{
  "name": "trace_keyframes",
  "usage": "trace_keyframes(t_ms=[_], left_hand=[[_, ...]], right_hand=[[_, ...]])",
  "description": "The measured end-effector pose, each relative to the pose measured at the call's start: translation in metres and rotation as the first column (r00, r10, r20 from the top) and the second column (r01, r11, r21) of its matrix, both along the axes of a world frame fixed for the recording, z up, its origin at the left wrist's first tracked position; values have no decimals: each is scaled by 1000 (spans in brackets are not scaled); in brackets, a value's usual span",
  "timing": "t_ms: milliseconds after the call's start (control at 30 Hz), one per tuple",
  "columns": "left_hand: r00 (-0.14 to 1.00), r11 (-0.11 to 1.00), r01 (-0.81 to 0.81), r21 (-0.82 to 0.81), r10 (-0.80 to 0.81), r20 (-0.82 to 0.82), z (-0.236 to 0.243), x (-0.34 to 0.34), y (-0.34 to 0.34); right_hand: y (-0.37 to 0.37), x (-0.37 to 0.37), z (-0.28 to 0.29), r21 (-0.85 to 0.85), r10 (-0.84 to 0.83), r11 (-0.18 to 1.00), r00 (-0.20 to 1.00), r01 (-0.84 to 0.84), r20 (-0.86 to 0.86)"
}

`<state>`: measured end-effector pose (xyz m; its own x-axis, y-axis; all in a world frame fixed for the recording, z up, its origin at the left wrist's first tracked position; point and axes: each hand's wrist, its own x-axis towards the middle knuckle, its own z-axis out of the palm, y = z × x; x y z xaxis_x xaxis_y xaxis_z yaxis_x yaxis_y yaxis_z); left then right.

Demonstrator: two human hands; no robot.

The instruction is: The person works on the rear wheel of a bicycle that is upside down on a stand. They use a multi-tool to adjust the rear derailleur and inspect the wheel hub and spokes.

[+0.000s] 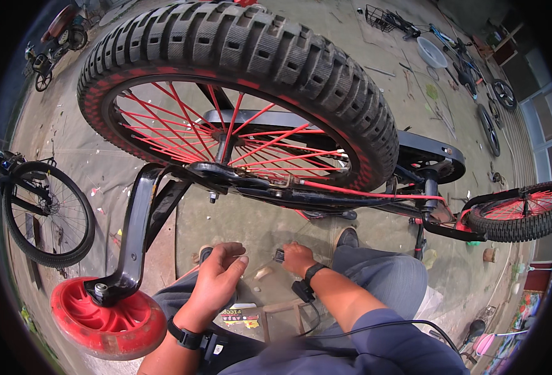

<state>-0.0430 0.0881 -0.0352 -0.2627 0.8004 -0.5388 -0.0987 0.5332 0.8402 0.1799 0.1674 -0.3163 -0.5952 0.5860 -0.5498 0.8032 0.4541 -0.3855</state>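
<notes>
A child's bicycle with a knobby black rear tyre (244, 47) and red spokes (182, 119) fills the upper middle. A red training wheel (110, 319) hangs from its black bent bracket (137, 219) at the lower left. Below the frame, my left hand (224, 275) is raised, its fingers loosely bent and thumb apart, with nothing seen in it. To its right, my right hand (298, 259) is closed around a small dark piece (280, 255) with a ridged look; its exact kind cannot be made out. Neither hand touches the bicycle.
Another bicycle wheel (48, 212) stands at the left. The child's bicycle's front wheel (513, 212) reaches far right. Several bicycles and a pale basin (432, 52) are at the upper right. A wooden frame (283, 312) and printed card (241, 315) lie near my legs. A black cable (382, 324) crosses my right arm.
</notes>
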Motion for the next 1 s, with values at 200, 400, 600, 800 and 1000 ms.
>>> trace_keyframes(t_ms=[200,400,600,800,1000], left_hand=[[1000,1000,20,22,-20,-9,2,2,0],[999,998,-25,54,27,-39,1,4,0],[988,978,-153,139,155,-7,2,4,7],[975,958,-221,182,223,10,13,4,5],[980,960,-197,200,201,0,15,8,10]], right_hand=[[-10,10,-20,186,74,981,994,-58,-82],[7,0,10,88,49,995,990,-37,-135],[71,-61,192,-52,49,996,942,-70,-331],[80,-51,353,325,290,943,636,-65,-715],[105,-67,406,714,351,666,754,216,-555]])
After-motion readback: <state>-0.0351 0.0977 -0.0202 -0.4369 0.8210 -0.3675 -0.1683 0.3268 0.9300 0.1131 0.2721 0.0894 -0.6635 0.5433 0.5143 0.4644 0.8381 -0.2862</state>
